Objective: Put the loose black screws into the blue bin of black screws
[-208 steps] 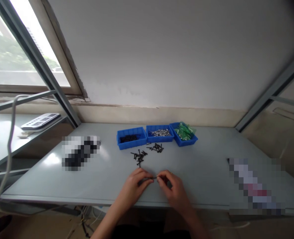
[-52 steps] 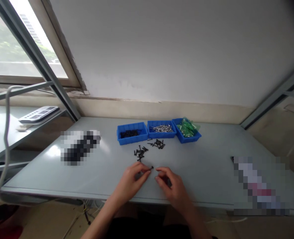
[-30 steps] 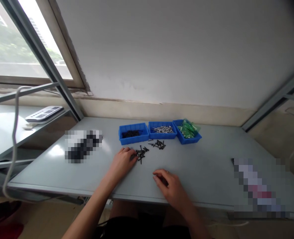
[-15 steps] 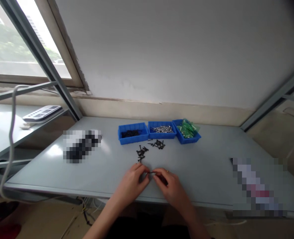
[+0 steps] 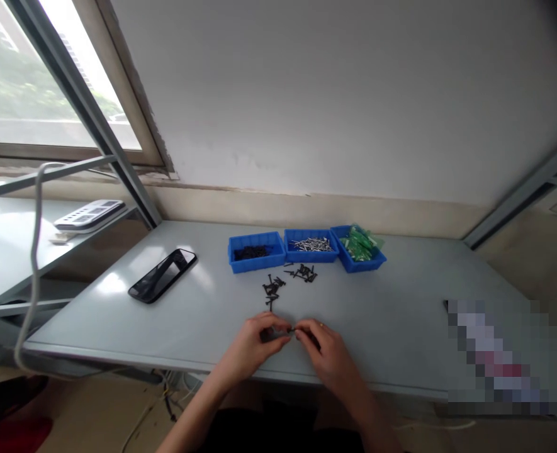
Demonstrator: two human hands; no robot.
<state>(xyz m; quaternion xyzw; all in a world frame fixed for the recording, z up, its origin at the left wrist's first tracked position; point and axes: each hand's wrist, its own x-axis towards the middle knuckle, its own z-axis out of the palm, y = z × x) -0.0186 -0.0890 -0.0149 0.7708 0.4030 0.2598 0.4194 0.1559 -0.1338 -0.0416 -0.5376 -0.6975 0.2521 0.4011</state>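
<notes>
Low over the table's front half, a small dark screw (image 5: pixel 292 329) spans the gap between my two hands. My left hand (image 5: pixel 254 343) has its thumb and index fingertips closed about one end. On the other end, the fingertips of my right hand (image 5: pixel 324 347) pinch. Much of the screw is hidden by the fingers. Just beyond my left hand lies a loose pile of dark screws (image 5: pixel 272 287), and a second pile of dark screws (image 5: pixel 305 272) is farther back to the right.
Along the back stand a blue bin (image 5: pixel 257 264) of small black parts, a blue bin (image 5: pixel 312 257) of silver screws or nails, and a blue bin (image 5: pixel 365 265) of green packets. A phone (image 5: pixel 162 277) lies left on the table (image 5: pixel 391 327); a blurred-out object (image 5: pixel 495 358) lies right.
The fingers of my left hand have shifted on the screw, and less of it shows between my hands. The whole view has shifted slightly.
</notes>
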